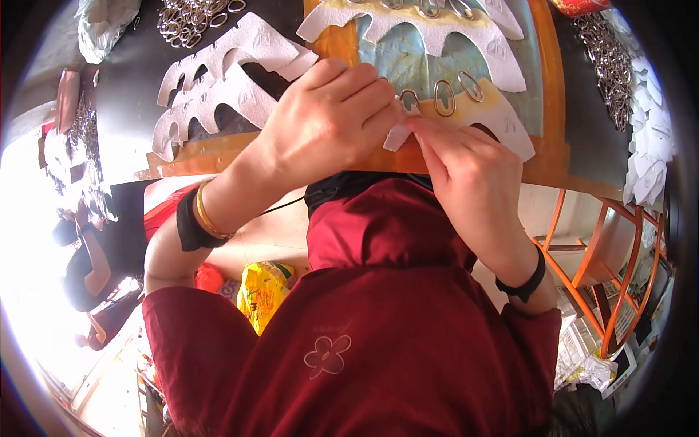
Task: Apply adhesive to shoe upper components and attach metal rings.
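A white scalloped piece of felt-like material lies at the table's near edge, with oval metal rings set along its tabs. At its left end my left hand is closed, knuckles up. Its fingertips are hidden, so what they grip cannot be made out. My right hand pinches a tab of the same piece with thumb and forefinger, close against the left fingers. Just beyond, a second white scalloped piece carries more rings along its far edge. Yellowish smears show on both pieces around the rings.
More white scalloped pieces are stacked to the left. Loose metal rings are heaped at the far left and far right. Brown tape borders the work surface. An orange-framed chair stands right; another person sits left.
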